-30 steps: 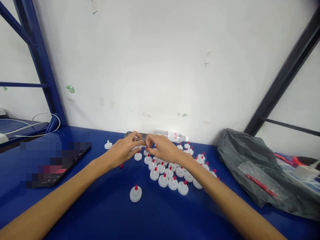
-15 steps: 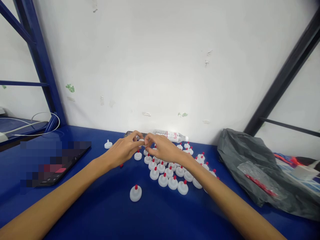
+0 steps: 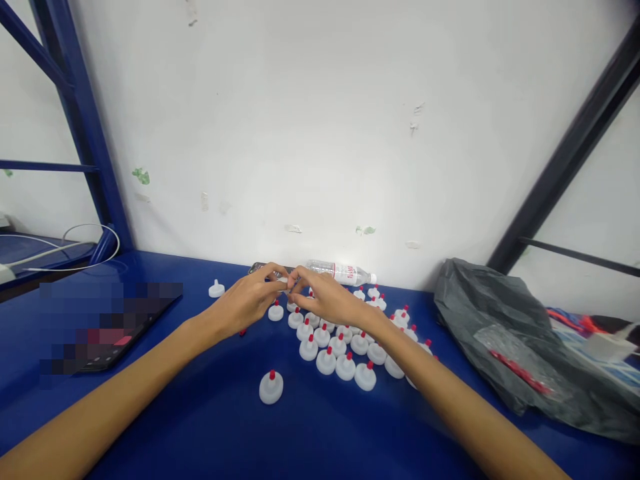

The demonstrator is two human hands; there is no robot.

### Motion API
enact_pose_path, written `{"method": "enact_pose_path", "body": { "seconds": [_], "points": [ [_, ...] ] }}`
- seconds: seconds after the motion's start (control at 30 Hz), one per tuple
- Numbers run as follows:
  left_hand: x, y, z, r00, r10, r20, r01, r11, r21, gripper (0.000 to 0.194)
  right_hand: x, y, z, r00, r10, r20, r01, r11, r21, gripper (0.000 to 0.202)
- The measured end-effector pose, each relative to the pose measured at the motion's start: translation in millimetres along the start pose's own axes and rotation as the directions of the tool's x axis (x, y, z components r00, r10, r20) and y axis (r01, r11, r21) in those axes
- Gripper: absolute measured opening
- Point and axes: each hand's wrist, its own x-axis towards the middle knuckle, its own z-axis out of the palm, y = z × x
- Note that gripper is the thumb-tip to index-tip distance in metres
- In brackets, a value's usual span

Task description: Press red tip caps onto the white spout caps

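Observation:
My left hand [image 3: 251, 295] is closed in a pinch around a whitish nozzle cap [image 3: 283, 283], mostly hidden by the fingers. Against its other side, the fingertips of my right hand [image 3: 324, 297] are pressed together; what they grip there is too covered to see. Below and right of the hands stand several white nozzle caps with red tips [image 3: 345, 367]. One more red-tipped cap [image 3: 271, 389] sits apart, nearer to me. A white cap without a red tip [image 3: 217, 289] is left of my left hand. Under that hand's wrist lies a small red tip [image 3: 243, 332].
A clear plastic bottle [image 3: 340, 272] lies along the wall behind the hands, beside a dark phone [image 3: 257, 267]. A dark tablet-like device [image 3: 143, 327] is at the left. On the right, a grey plastic bag [image 3: 470, 320] carries a clear pouch of red tips [image 3: 523, 372].
Both hands stay together in nearly the same place, with only slight finger movement at the cap. The things on the table look unmoved.

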Motion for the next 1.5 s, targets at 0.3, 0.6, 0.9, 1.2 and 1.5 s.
{"method": "enact_pose_path", "body": {
  "seconds": [0.3,0.6,0.9,1.2,1.5],
  "points": [
    [9,22,-12.0,0.975,-0.204,-0.087,0.179,0.957,-0.229,0.027,3,0,10,0.982,-0.073,-0.175,0.074,0.997,-0.001,0.008],
    [13,39,-23.5,0.889,-0.457,-0.012,0.356,0.707,-0.611,0.045,3,0,22,0.903,-0.122,-0.412,0.107,0.993,-0.058,0.016],
    [14,42,-15.7,0.842,-0.528,0.108,0.355,0.393,-0.848,0.051,4,-7,31,0.913,0.062,-0.404,0.06,0.957,0.282,0.054],
    [10,40,-11.0,0.83,-0.526,0.187,0.38,0.288,-0.879,0.049,5,-8,34,0.963,0.168,-0.211,-0.03,0.843,0.537,0.039],
    [11,44,-16.2,0.833,-0.531,0.154,0.373,0.333,-0.866,0.047,5,-15,36,0.958,0.191,-0.213,-0.043,0.833,0.552,0.037]
  ]
}}
